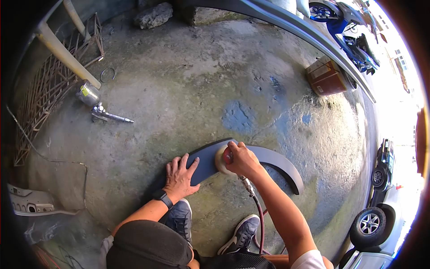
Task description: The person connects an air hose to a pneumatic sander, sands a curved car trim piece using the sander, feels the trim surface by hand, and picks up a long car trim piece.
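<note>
A dark grey curved panel, like a fender flare, lies on the concrete in front of my feet. My right hand is closed around a small round air sander with a red top and a pale pad, which sits on the panel's middle. From the sander a metal fitting and a dark red hose run back past my shoe. My left hand rests flat on the panel's left part, its fingers spread. Beneath that palm the panel's left end is partly hidden.
A spray gun lies to the left beside a rusty metal lattice. A long grey strip spans the upper right, near a brown bucket. Rocks lie at the back. Vehicles stand at right.
</note>
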`<state>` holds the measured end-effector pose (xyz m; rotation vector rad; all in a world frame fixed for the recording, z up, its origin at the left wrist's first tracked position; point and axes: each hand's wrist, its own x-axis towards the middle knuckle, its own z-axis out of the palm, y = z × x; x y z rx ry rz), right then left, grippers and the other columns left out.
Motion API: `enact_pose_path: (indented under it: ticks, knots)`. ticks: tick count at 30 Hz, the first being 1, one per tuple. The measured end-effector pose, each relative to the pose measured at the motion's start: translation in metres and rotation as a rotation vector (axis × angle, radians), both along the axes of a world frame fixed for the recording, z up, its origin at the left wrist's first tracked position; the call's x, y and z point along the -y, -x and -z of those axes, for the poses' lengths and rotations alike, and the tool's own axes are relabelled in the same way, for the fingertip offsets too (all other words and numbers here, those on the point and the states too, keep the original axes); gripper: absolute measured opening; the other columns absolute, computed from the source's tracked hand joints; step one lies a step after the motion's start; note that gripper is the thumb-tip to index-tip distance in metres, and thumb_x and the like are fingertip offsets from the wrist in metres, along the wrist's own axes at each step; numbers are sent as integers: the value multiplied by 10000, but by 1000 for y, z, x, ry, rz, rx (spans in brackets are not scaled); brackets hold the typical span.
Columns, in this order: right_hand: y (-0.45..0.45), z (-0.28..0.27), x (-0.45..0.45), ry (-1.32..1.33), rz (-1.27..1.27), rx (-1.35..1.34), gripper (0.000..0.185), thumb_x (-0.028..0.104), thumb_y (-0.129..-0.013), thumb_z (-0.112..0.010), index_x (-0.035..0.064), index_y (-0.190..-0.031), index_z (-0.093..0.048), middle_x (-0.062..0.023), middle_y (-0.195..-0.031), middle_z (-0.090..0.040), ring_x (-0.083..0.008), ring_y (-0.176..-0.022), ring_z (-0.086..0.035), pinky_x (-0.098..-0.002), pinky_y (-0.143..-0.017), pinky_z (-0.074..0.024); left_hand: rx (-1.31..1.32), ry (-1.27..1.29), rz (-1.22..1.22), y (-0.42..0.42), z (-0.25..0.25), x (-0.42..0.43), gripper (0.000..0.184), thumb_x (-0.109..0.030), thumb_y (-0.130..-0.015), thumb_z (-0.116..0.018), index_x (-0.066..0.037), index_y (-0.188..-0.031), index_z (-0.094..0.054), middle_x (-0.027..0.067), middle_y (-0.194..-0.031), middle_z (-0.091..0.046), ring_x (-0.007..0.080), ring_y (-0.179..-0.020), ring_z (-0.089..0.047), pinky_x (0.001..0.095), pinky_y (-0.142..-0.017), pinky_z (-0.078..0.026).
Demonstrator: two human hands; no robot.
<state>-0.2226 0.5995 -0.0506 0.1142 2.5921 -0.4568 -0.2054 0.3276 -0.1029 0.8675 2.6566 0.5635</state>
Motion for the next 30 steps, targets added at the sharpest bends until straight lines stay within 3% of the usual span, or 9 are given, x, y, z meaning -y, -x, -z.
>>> enact_pose_path:
  ticks: [10, 18, 30]
  knots:
    - [7, -6, 14, 33, -17, 18, 557, 256, -833, -741, 60, -1332, -589, -248, -1183, -634, -458, -1003, -716, -499, -827, -615, 3, -21, -15, 0, -1, 1, 924, -400, -688, -871, -142, -1509, -536, 229, -1522, -425, 420, -1336, -405, 590, -1090, -346]
    - [19, 0, 13, 5, -9, 51, 699, 240, -797, -770, 89, -1440, -544, -253, -1231, -618, -450, -1041, -711, -493, -858, -611, -5, -5, -6, 0, -4, -1, 911, -396, -695, -872, -153, -1506, -536, 225, -1520, -428, 422, -1321, -413, 585, -1075, -359]
    - [17, 3, -26, -62, 88, 27, 635, 237, -815, -742, 73, -1400, -555, -266, -1199, -623, -461, -1060, -704, -500, -892, -596, -4, -5, -10, -1, -2, 0, 923, -396, -686, -876, -147, -1507, -536, 231, -1518, -424, 422, -1337, -401, 588, -1102, -340]
